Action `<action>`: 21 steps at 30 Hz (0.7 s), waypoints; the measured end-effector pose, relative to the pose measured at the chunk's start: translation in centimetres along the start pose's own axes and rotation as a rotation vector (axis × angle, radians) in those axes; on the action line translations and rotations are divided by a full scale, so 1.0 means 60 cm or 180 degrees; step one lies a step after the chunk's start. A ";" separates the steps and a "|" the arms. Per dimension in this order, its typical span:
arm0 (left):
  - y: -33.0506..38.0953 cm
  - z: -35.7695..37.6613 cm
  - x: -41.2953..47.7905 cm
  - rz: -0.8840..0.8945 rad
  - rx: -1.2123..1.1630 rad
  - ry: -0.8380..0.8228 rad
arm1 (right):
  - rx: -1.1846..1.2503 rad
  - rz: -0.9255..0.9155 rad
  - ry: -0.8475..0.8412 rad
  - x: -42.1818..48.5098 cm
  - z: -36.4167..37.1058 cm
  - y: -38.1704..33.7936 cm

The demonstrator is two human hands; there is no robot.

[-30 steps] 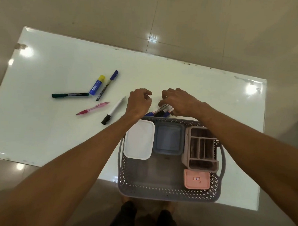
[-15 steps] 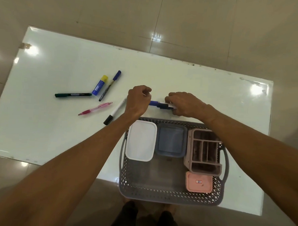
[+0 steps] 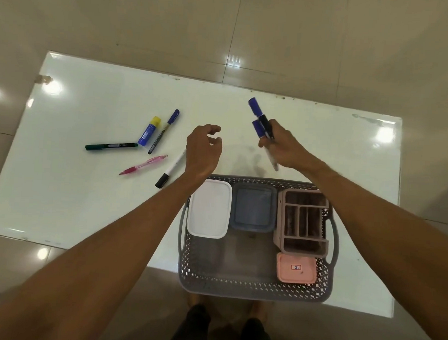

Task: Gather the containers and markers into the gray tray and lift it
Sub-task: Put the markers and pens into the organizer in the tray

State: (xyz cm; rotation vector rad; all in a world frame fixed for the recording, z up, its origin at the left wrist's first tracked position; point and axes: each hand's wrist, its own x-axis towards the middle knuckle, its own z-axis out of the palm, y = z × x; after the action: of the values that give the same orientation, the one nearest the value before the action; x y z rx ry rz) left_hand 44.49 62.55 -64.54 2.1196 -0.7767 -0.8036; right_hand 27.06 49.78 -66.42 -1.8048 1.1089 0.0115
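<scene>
The gray tray (image 3: pixel 253 290) sits at the table's near edge. Inside it are a white lidded container (image 3: pixel 209 208), a blue-gray container (image 3: pixel 253 209), a pink compartment organizer (image 3: pixel 302 223) and a small pink box (image 3: pixel 297 268). My right hand (image 3: pixel 283 146) is raised beyond the tray, closed on a bunch of blue-capped markers (image 3: pixel 258 117) that stick up and away. My left hand (image 3: pixel 203 149) hovers just left of it, fingers curled apart, holding nothing. A black-capped white marker (image 3: pixel 170 171) lies partly under my left wrist.
On the white table (image 3: pixel 63 188) to the left lie a green marker (image 3: pixel 111 146), a blue glue stick with yellow cap (image 3: pixel 149 131), a blue-capped pen (image 3: pixel 164 131) and a pink pen (image 3: pixel 143 164). Tiled floor surrounds the table; feet show below the tray.
My right hand has lifted the blue-capped markers off the table and tilted them upright. My left hand has let go of them and opened.
</scene>
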 end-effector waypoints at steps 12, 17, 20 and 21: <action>0.096 0.029 -0.135 0.0076 -0.0287 -0.0706 | 0.3616 0.0086 0.0542 -0.202 -0.071 -0.059; 0.110 0.052 -0.210 0.0001 -0.0461 -0.0932 | 0.4190 0.0155 0.0572 -0.289 -0.063 -0.040; 0.110 0.060 -0.240 -0.0038 -0.0444 -0.0992 | 0.4120 0.0091 0.0857 -0.330 -0.060 -0.021; 0.110 0.062 -0.248 -0.0063 -0.0442 -0.0992 | 0.4044 0.0054 0.0998 -0.341 -0.059 -0.013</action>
State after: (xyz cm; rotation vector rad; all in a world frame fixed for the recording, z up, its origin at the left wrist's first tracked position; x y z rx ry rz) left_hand 30.72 68.16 -56.98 1.9053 -0.8334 -1.1825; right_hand 14.08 61.04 -54.69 -0.6468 0.9625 -0.8063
